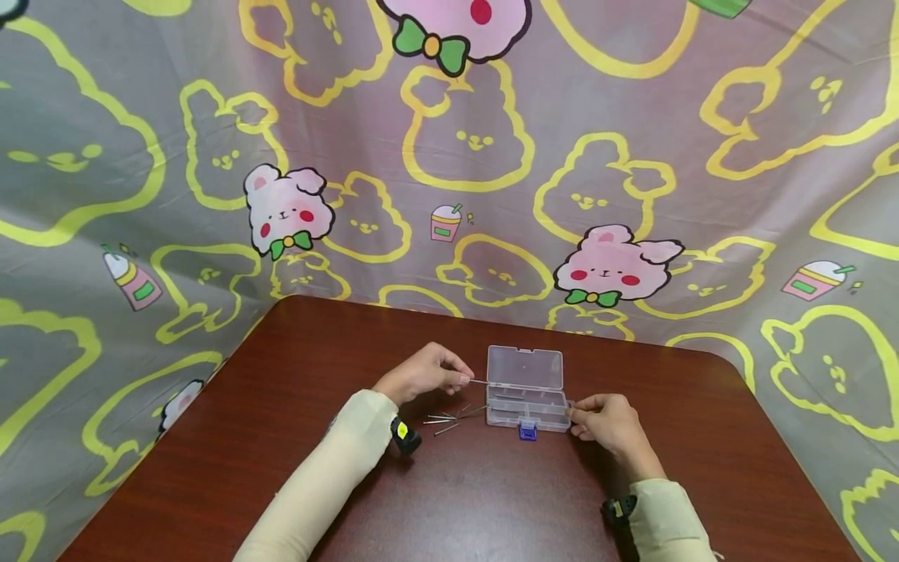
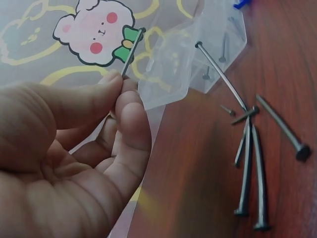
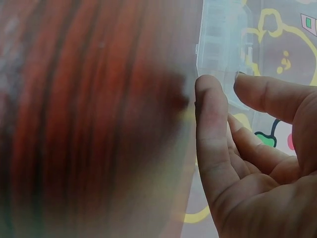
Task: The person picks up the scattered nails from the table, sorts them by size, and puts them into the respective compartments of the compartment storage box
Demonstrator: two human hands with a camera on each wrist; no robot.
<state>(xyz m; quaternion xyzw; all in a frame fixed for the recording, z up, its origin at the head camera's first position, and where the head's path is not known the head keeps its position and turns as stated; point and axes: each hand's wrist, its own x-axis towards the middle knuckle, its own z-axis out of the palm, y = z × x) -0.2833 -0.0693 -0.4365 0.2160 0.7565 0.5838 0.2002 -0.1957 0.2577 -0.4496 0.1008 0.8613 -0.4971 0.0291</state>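
Note:
My left hand (image 1: 428, 373) pinches a thin steel nail (image 2: 132, 53) between thumb and fingertips, its head end pointing toward the box. A clear plastic compartment box (image 1: 528, 420) stands on the table with its lid (image 1: 524, 368) raised at the back. Several nails lie inside it, seen through the wall in the left wrist view. My right hand (image 1: 605, 421) holds the box's right end between thumb and fingers. Left of the box lie several loose nails (image 1: 444, 422) of different lengths. One longer nail (image 2: 221, 74) reaches with its head to the box's side.
A blue latch (image 1: 527, 432) hangs open at the box's front. The brown wooden table (image 1: 492, 499) runs back to a patterned cloth (image 1: 477, 156) with cartoon animals, which surrounds it behind and at the sides. Dark bands with cameras (image 1: 406, 437) sit on both wrists.

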